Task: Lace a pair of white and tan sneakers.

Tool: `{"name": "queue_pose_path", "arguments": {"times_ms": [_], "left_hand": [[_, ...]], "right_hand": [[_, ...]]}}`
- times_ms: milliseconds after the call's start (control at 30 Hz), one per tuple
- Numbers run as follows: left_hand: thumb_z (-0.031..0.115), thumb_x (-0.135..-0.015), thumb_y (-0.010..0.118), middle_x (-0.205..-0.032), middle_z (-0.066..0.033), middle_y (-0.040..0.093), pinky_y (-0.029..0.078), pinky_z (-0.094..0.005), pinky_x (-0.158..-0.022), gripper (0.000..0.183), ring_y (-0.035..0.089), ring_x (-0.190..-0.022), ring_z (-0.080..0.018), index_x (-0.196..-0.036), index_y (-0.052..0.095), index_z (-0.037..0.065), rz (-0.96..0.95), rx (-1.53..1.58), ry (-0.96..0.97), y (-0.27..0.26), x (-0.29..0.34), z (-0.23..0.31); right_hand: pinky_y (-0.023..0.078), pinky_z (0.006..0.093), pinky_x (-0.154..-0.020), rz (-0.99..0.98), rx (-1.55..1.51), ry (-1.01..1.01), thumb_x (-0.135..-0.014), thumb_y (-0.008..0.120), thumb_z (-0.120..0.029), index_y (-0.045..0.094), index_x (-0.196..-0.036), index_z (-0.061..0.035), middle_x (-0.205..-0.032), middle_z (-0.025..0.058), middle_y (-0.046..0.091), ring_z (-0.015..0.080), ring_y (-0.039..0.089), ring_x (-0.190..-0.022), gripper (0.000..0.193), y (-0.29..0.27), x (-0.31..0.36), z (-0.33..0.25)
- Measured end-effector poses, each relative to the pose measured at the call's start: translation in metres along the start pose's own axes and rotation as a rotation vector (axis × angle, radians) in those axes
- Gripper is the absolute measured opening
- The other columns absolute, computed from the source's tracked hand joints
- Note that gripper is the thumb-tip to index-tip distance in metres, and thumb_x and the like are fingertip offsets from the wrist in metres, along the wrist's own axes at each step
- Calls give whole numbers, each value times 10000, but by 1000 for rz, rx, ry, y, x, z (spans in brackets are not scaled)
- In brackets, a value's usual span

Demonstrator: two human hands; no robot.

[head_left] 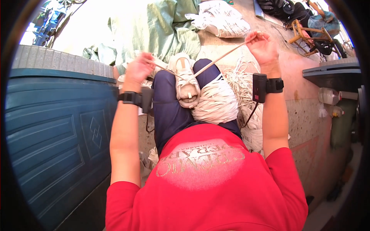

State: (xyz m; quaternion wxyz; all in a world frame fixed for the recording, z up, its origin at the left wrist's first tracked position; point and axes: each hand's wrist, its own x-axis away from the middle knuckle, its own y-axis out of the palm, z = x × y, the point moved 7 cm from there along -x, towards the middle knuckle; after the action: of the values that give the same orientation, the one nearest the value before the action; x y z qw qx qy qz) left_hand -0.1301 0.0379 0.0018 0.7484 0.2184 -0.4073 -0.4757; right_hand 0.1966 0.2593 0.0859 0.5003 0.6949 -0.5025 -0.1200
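A pale beige shoe [187, 89] lies between my thighs, its heel opening toward me. Two ends of a light shoelace [220, 57] run up from the shoe's front, spread wide and pulled taut. My left hand [141, 69], slightly blurred, pinches one end beside my left knee. Higher up and out to the right, my right hand [263, 47] holds the other end between thumb and forefinger, the other fingers loosely curled. A thick bundle of whitish laces [216, 101] rests on my right thigh, next to the shoe.
More loose laces [243, 82] pile up on the floor beside my right leg. A blue panelled door [58, 131] stands close on my left. Ahead are a greenish tarp [154, 29] and a white sack [221, 19]. A wooden stool [304, 36] and plastic bottles [328, 96] are on the right.
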Motion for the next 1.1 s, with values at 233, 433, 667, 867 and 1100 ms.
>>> {"name": "queue_pose_path", "arguments": {"times_ms": [233,433,667,867,1100], "left_hand": [[192,-895,459,-635,-22,454,360,-214,-434,156,427,-530,-97,-887,484,39,328,-183,269,-27,45,80],[313,-862,493,-552,45,372,301,-196,-351,213,338,-425,-45,-838,486,102,299,-893,-254,-2,69,-67],[258,-850,529,-623,48,466,359,-174,-437,178,420,-533,-45,-824,563,85,209,-1109,-308,14,73,-105],[208,-848,531,-628,32,485,349,-220,-448,170,425,-531,-50,-820,572,46,243,-1289,-222,12,73,-99],[202,-851,494,-781,-218,581,429,-437,-651,205,552,-769,-402,-816,544,6,317,-1599,172,19,81,-89]], "right_hand": [[408,218,-579,-231,1265,108,-830,527,-191,544,-1014,12,-733,30,568,86,511,-642,275,-21,47,107],[471,354,-620,-690,1949,-162,-738,532,-101,607,-777,15,-711,142,601,274,582,-653,143,-25,70,179],[408,384,-661,-598,2207,-596,-737,499,-96,563,-669,-46,-727,114,503,284,482,-745,106,-26,74,177],[386,388,-704,-701,2270,-462,-706,500,-76,576,-702,-53,-803,102,514,265,481,-816,79,-25,73,186],[380,377,-691,-883,2429,-666,-691,530,-129,608,-743,-60,-813,79,544,225,504,-804,116,-15,78,206]]}}
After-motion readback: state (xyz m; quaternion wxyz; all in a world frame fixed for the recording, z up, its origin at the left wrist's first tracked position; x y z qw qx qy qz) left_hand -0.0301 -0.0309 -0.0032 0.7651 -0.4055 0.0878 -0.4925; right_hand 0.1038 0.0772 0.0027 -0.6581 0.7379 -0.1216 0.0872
